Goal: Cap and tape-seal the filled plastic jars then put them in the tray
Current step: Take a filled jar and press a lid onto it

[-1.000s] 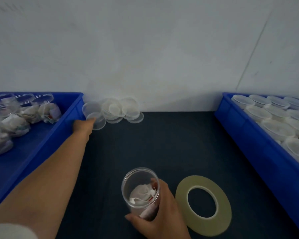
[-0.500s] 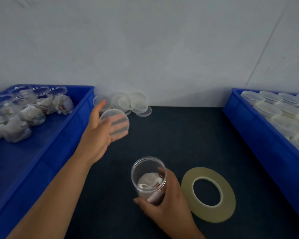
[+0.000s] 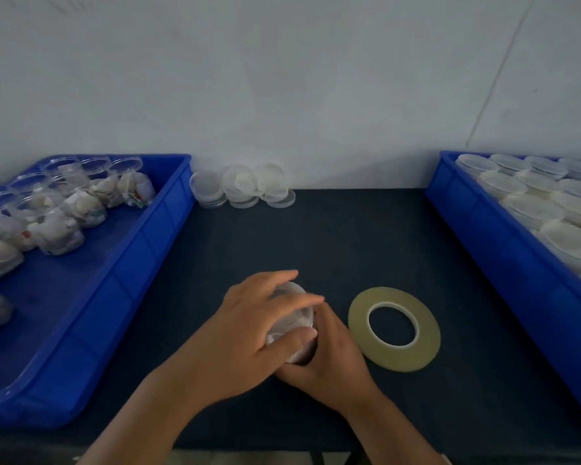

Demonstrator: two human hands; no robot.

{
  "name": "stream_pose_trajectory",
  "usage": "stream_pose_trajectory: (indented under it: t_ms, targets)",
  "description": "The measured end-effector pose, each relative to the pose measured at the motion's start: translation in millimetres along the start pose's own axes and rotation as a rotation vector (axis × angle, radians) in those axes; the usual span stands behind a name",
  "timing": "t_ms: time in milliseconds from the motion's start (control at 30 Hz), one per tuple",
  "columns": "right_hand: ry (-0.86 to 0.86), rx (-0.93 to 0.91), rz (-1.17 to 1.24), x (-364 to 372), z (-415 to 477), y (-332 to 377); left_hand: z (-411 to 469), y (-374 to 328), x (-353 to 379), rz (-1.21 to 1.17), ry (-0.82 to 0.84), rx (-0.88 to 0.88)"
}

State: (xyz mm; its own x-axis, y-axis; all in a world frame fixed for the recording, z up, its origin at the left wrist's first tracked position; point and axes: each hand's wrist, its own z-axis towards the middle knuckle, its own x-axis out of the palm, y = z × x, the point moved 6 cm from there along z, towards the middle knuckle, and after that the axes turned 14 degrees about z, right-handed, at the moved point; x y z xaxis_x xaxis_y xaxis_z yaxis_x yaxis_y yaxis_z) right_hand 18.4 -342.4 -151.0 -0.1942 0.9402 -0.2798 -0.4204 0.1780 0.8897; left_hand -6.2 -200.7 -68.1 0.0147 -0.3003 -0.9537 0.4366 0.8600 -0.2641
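Two hands meet over one filled plastic jar [image 3: 294, 325] standing near the front edge of the dark worktop [image 3: 316, 236], roughly midway between its left and right edges. The left hand [image 3: 249, 333] lies across the jar's top, fingers spread over the mouth and thumb down its near side; whether a lid sits under the palm cannot be told, since the hand hides it. The right hand [image 3: 329, 357] is wrapped around the jar's lower wall from the right, gripping it; most of the jar body is hidden, and only a blurred strip of clear wall and pale contents shows between the fingers. The tape roll [image 3: 393, 328] lies flat on the worktop just beside the right hand, not touching it. A cluster of loose clear lids [image 3: 242, 186] rests at the back edge, against the wall [image 3: 282, 78], close to the left blue tray [image 3: 141, 250]. That tray holds uncapped filled jars [image 3: 67, 216] crowded toward its far left; its left side is cut off by the frame. The right blue tray [image 3: 490, 243], at the worktop's right edge, holds capped jars [image 3: 530, 196] in rows, also cut off at the frame.
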Motion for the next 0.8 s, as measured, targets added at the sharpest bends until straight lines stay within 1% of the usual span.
stream_pose_trajectory:
  t_ms: [67,133,333,400,500,633,667,767,800]
  targets:
    - [0.006,0.003,0.003,-0.6,-1.0,-1.2,3.7,-5.7,-0.2,0.104,0.018,-0.031]
    - [0.015,0.006,0.007,-0.7,-1.7,-2.2,7.6,-8.1,-2.9,0.176,0.003,-0.085]
    - [0.021,-0.004,0.027,1.6,-2.7,-2.8,17.9,-19.6,-5.7,0.308,-0.027,-0.264]
    - [0.015,0.002,0.045,0.3,-1.7,-4.4,23.0,-24.8,-7.0,0.335,-0.035,-0.283]
    - [0.010,-0.004,0.093,-2.5,1.5,-6.9,28.3,-31.7,-6.6,0.351,-0.016,-0.232]
    - [-0.016,-0.026,0.116,-3.5,0.0,-8.9,24.5,-38.6,0.0,0.326,0.049,-0.098]
    - [-0.013,-0.020,0.154,-3.5,-0.3,-9.6,23.0,-40.6,-1.3,0.306,0.044,-0.057]
    - [0.050,-0.013,0.274,-2.0,-0.8,-12.7,22.0,-44.4,-13.1,0.211,-0.051,0.091]
    - [0.065,-0.011,0.291,-2.4,-0.5,-12.0,23.2,-43.7,-15.8,0.164,-0.057,0.142]
